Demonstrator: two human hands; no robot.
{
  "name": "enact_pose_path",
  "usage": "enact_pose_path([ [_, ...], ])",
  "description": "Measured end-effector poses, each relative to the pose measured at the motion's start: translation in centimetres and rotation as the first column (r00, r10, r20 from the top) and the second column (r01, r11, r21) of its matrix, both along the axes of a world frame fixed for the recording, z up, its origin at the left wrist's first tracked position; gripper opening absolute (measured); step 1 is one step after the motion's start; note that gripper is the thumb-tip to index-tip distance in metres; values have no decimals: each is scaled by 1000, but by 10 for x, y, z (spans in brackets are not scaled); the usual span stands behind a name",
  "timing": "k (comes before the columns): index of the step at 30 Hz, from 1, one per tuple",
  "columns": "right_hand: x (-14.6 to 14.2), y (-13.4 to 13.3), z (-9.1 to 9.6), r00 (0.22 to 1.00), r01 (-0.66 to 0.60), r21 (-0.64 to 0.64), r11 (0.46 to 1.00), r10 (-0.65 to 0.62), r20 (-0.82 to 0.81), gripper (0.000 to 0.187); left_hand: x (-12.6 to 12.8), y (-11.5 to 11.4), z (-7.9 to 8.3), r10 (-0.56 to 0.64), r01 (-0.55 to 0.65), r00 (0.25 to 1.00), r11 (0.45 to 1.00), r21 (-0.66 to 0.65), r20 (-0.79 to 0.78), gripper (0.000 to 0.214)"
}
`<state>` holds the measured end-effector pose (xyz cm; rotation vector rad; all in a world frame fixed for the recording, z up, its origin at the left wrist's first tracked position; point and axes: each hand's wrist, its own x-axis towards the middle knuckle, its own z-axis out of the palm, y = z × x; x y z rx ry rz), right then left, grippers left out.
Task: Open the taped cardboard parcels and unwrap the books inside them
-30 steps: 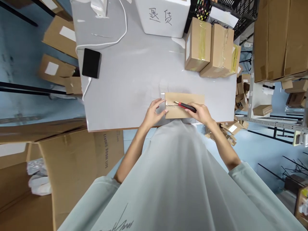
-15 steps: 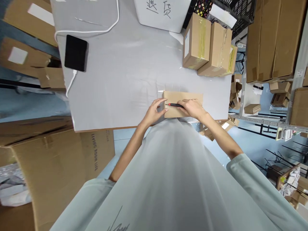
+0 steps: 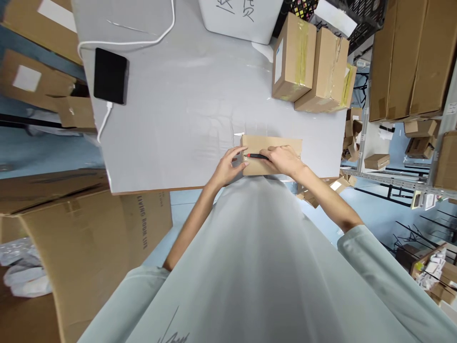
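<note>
A small flat cardboard box (image 3: 273, 142) lies on the grey table near its front edge, right before my body. My left hand (image 3: 228, 166) grips the box's left end, with fingertips and thumb spread along that edge. My right hand (image 3: 282, 158) rests over the top of the box, its fingers closed round a slim black-and-red pen-like tool (image 3: 257, 156). The tool points left, and its thin tip meets the box's left end between my left thumb and fingers. What kind of tip it has is too small to tell.
Taped cartons (image 3: 294, 57) stand at the table's back right, beside a white container (image 3: 243, 21) with handwriting. A black tablet-like device (image 3: 110, 76) with a white cable lies at the left. A large open carton (image 3: 107, 247) is below left; shelving (image 3: 400, 176) stands right.
Both hands, the tool and the box keep nearly the same positions. The view has shifted slightly.
</note>
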<state>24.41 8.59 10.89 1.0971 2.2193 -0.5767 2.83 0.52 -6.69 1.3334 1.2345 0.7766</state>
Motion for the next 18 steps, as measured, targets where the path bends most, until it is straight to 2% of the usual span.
enact_pose_path([
  [5,-9,0,5,1000,25,-40,999,-25,12,42,1,-4,0,27,-27,1000,998,-61,3,66],
  [11,-14,0,3,1000,19,-68,998,-20,-15,41,1,-7,2,31,-34,999,995,-89,-33,69],
  [18,5,0,-1,1000,20,-81,997,-22,-21,40,0,-9,7,48,-58,996,991,-124,-82,75],
])
